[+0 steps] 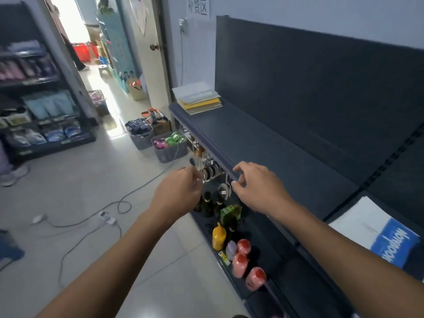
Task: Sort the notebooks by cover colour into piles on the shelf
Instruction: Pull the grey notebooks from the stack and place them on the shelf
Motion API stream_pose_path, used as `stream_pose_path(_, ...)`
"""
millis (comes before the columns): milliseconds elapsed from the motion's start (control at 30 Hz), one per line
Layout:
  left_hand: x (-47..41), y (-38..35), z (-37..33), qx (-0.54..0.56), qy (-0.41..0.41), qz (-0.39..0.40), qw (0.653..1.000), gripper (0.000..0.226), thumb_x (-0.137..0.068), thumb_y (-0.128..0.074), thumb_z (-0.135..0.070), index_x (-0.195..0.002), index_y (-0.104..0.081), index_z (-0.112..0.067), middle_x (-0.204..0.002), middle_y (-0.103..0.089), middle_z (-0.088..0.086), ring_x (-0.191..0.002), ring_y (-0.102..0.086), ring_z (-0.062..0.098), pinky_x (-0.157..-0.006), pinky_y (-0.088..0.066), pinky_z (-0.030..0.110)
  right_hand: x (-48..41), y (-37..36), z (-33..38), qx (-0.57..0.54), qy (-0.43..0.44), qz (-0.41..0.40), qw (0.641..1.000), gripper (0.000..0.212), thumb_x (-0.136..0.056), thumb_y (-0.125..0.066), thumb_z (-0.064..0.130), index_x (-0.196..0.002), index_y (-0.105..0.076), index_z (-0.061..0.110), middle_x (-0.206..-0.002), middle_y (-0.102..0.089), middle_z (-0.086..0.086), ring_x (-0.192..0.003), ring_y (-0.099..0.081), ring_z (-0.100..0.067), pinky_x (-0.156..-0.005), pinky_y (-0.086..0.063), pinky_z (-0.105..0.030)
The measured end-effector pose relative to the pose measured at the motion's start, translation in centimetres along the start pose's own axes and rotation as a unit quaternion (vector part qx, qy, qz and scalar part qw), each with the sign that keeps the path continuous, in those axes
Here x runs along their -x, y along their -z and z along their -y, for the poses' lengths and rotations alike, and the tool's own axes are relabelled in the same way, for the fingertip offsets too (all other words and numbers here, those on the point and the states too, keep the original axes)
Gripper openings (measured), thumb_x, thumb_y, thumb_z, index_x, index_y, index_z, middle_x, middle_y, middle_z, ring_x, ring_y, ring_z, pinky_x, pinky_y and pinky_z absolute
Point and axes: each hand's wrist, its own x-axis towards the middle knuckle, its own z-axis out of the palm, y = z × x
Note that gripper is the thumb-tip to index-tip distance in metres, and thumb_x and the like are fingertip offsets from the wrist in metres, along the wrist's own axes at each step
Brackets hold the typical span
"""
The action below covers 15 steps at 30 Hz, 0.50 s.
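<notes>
A stack of notebooks [198, 98] with pale green, yellow and beige covers lies at the far left end of the dark shelf [263, 143]. A blue and white notebook [380, 235] lies on the shelf at the near right. Both my hands hover in front of the shelf's front edge, holding nothing. My left hand [179, 191] has its fingers loosely curled, off the edge over the floor. My right hand [254, 184] is spread with bent fingers over the shelf's front lip; whether it touches is unclear.
Below the shelf stand dark bottles, a yellow bottle [219, 235], pink bottles [241, 260] and a green carton [230, 212]. Grey baskets of goods [171, 146] sit on the floor to the left. Cables and a power strip [106, 218] cross the tiles. Another shelf unit [39, 104] stands far left.
</notes>
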Motion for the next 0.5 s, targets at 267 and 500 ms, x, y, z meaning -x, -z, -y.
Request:
stream_pose_path(267,-5.3,1.7,6.7,0.007,0.042,-0.027,0.999,0.023,-0.094,-0.053,-0.035,-0.11,-0.065,-0.024,-0.102,-0.067,-0.009,-0.089,-0.06,0.012,-0.077,-0.054,0.033,-9.4,-2.1,4.0,0.018,0.037,0.017,0.999,0.027,-0.096,-0.055,0.035,-0.12,-0.058,0.024,-0.102,-0.06,0.008,-0.092,-0.06,-0.02,-0.08,-0.054,-0.042)
stream_pose_path(500,-14.3,3.0,10.9,-0.023,0.04,-0.005,0.999,0.023,-0.096,-0.052,-0.035,-0.113,-0.063,-0.024,-0.105,-0.066,-0.009,-0.09,-0.061,0.014,-0.08,-0.055,0.037,-19.6,-4.1,6.3,0.019,0.052,0.027,0.998,0.026,-0.095,-0.054,0.035,-0.118,-0.058,0.025,-0.109,-0.06,0.005,-0.094,-0.062,-0.022,-0.081,-0.054,-0.042)
